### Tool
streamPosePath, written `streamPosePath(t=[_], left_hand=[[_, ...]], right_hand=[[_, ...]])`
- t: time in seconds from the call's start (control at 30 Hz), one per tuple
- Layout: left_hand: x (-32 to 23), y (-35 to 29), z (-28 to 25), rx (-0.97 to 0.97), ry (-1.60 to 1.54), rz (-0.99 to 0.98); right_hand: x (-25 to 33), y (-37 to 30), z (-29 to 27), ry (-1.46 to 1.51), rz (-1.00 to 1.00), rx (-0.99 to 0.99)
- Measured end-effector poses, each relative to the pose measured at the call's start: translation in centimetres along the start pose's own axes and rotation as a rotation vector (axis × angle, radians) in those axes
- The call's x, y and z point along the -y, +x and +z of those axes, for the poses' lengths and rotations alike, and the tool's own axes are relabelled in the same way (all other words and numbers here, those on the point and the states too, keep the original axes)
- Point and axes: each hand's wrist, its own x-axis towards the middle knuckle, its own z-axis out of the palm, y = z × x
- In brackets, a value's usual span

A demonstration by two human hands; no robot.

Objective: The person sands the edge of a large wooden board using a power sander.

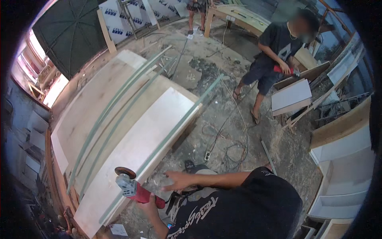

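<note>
My left hand [150,202] grips the red body of an angle grinder [133,188], whose dark disc [125,173] sits at the near edge of a long white board [143,139]. My right hand [178,181] is spread, fingers apart, at the board's near corner, by the lower end of a long pale green strip [181,119] running along the board's right edge. The board lies on a stack of larger plywood sheets [95,103], with two more green strips [119,99] laid across them.
Another person [274,44] stands at the upper right holding a red tool [287,71] over a white panel [290,95]. A third person's legs [197,16] show at the top. Cables and a power strip [207,155] lie on the dusty floor. White shelf units [342,167] stand right.
</note>
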Motion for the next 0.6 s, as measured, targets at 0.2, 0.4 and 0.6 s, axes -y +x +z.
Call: streamPosePath(t=[0.2, 0.4, 0.6], left_hand=[[-9.7, -0.1, 6.8, 0.030, 0.236, 0.334], [-10.8, 0.6, 12.0, 0.093, 0.292, 0.394], [-12.0, -2.1, 12.6, 0.375, 0.613, 0.661]], right_hand=[[-2.5, 4.5, 3.4, 0.514, -0.190, -0.170], [-0.8, 1.7, 1.8, 0.482, -0.308, -0.534], [-3.3, 0.7, -0.4, 0.863, -0.162, -0.679]])
